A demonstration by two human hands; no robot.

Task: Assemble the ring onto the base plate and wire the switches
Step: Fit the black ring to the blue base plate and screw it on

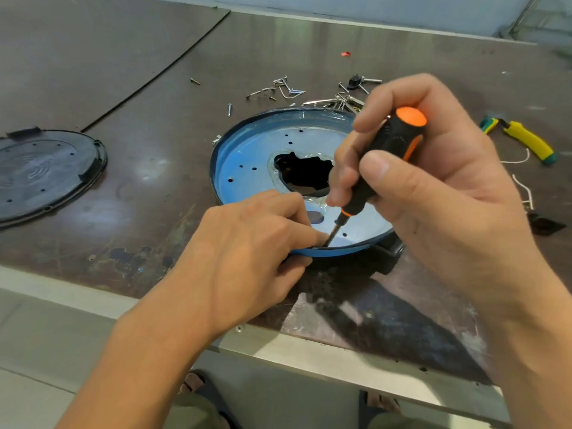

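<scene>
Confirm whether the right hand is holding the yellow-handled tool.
No: the right hand grips the black-and-orange screwdriver, while the yellow-handled tool lies on the table.

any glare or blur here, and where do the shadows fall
Head view: pale glare patches on the table left of the blue plate; the right hand and screwdriver cast a dark shadow toward the near edge; wide angle makes that hand loom large; no obvious blur.

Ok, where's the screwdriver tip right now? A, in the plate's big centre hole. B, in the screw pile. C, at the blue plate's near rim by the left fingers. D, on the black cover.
C: the right hand holds the screwdriver with its tip at the near rim of the blue plate, beside the fingertips of the left hand.
</scene>
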